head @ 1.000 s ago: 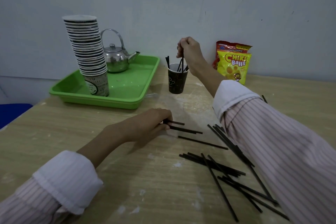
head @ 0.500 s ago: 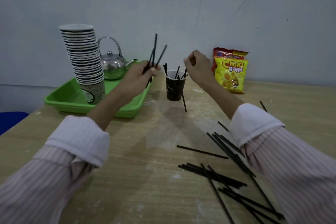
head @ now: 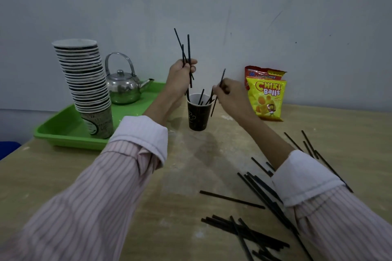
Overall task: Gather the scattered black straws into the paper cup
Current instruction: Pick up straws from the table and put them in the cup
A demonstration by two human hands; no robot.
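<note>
Pale scuffed wall (head: 275, 17) at the back, worn wooden table (head: 53, 167) in front, its top matt and blotched with lighter patches; the dark paper cup (head: 198, 114) stands upright near the far edge, white inside, with a few thin black straws already leaning in it; the left hand (head: 180, 76) is closed round a small bundle of straws (head: 188, 48), held nearly upright just above and left of the cup's mouth; the right hand (head: 230, 95) pinches a single straw (head: 222, 77), tilted, its lower end seeming to hang outside the cup's right wall, though I cannot tell for sure. By my reading the step in hand is dropping straws into the cup; next, each lower end must be steered inside the rim before the fingers let go, gently, since a light paper cup could tip. Many scattered straws (head: 244, 229) lie criss-crossed on the near right of the table, stiff, slender and smooth; the task looks far from done. A green tray (head: 67, 139) of glossy plastic bears a leaning stack of cups (head: 84, 78) and a shiny metal kettle (head: 123, 87); a crinkly yellow snack bag (head: 266, 99) stands by the wall.
</note>
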